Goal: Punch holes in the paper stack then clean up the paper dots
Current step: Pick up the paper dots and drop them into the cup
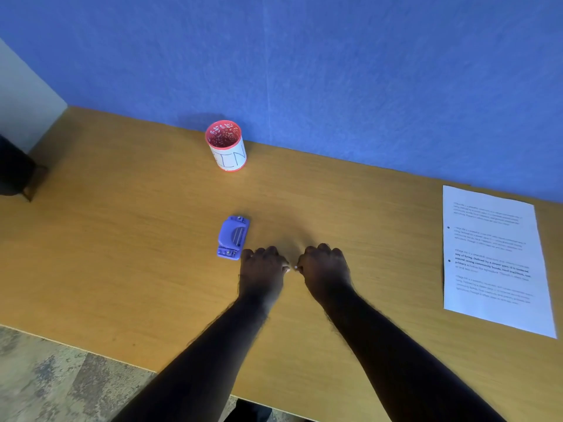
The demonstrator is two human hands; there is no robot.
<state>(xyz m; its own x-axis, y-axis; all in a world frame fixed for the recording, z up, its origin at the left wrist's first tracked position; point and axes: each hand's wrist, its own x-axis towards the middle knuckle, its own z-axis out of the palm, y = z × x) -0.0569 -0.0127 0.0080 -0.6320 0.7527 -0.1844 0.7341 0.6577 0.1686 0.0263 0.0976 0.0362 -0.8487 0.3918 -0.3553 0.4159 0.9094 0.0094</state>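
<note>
One purple hole punch (233, 237), one red pen cup (226, 145) with a white label, one printed paper stack (493, 260) and two bare hands are on one wooden desk (122, 239).

The left hand (262, 269) and the right hand (324, 268) rest knuckles-up in the middle of the desk, fingers curled under, thumbs turned toward each other and nearly meeting. One small white paper dot (295, 267) shows between the thumb tips, at the right thumb; whether it is pinched or merely touched cannot be told, and whether either curled hand holds anything more cannot be told.

The hole punch lies just beside the left hand, on its far left, with its long side running away from the person. The cup stands upright near the blue wall (335, 71), well beyond the punch. The paper stack lies flat at the far right, well apart from the hands, with two punched holes visible along its left margin and its far corner close to the wall.

Bare desk spreads wide to the left of the punch and between the right hand and the paper. The desk's near edge runs diagonally under the forearms.
</note>
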